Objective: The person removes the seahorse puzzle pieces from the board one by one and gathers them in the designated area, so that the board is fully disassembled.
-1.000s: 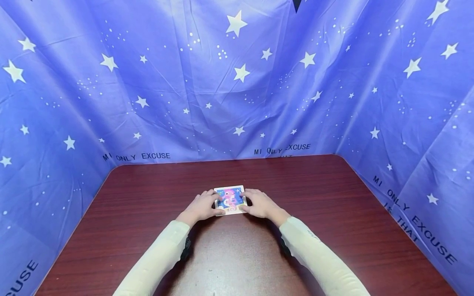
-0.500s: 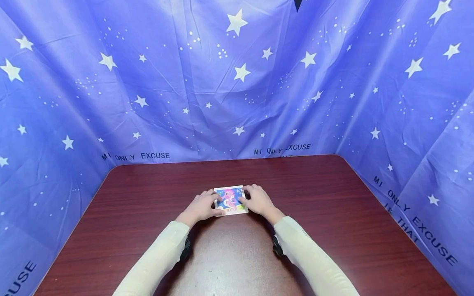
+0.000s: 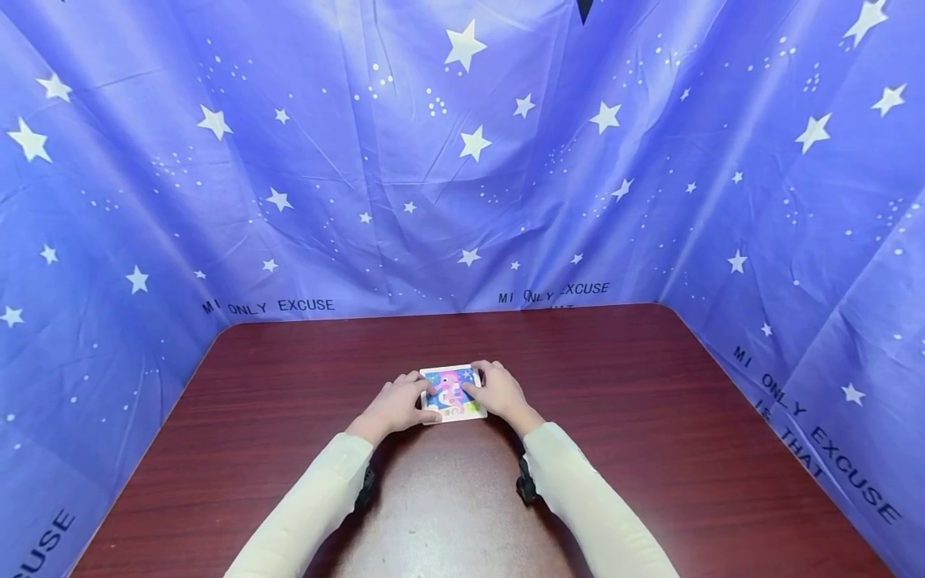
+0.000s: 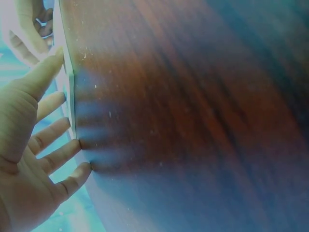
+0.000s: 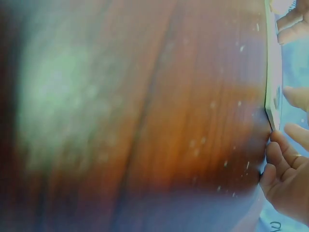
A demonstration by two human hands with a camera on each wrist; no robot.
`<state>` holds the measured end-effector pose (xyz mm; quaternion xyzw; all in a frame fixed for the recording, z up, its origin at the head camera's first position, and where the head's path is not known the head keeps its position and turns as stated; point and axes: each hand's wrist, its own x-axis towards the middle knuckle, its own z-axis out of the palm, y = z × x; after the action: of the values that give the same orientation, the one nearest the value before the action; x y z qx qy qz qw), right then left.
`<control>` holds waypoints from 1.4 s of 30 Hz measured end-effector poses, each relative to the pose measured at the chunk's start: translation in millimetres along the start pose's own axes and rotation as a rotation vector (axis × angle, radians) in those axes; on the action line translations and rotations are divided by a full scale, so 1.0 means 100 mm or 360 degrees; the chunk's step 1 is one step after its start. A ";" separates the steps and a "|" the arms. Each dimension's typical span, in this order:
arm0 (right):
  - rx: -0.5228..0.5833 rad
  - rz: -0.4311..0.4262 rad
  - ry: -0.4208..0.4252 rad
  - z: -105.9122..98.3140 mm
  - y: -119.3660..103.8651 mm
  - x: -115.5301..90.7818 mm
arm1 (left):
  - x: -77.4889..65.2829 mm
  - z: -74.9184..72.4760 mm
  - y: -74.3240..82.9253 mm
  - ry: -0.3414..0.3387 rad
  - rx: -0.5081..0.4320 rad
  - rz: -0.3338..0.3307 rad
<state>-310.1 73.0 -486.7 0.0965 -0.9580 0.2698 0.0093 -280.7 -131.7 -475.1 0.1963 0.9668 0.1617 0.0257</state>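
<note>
A flat square picture board (image 3: 452,406) with a white border lies on the table, showing a pink seahorse on blue. My left hand (image 3: 396,404) rests at its left side, the thumb at the near left corner and a finger reaching over the picture. In the left wrist view the fingers of the left hand (image 4: 24,145) are spread and fairly straight along the board's edge (image 4: 72,99). My right hand (image 3: 503,392) is at the right side, with its thumb over the picture and a finger at the far right corner. In the right wrist view, the lower fingers (image 5: 275,154) bend loosely beside the board's corner.
The dark red wooden table (image 3: 289,361) spreads around the board. Blue cloth (image 3: 376,160) printed with stars and lettering hangs behind it and on both sides. Dark wrist devices (image 3: 526,482) sit under the cream sleeves (image 3: 585,490).
My right hand has turned and moved inward, its thumb shifting from the board's near right corner up onto the picture. The left hand and the board have stayed nearly still.
</note>
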 end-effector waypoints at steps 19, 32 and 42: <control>0.0104 0.0144 -0.0045 0.00 -0.05 -0.01 | -0.03 -0.03 0.05 -0.0043 -0.0008 -0.0035; 0.0222 0.0193 -0.0040 -0.03 -0.05 0.02 | 0.01 -0.02 0.03 -0.0030 -0.0007 -0.0038; 0.0281 0.0228 -0.0040 -0.03 -0.05 0.03 | 0.00 -0.04 0.05 -0.0047 -0.0012 -0.0050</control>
<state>-311.9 69.6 -481.0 0.0315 -0.9350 0.3520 -0.0305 -279.6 -128.6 -469.5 0.1835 0.9686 0.1622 0.0432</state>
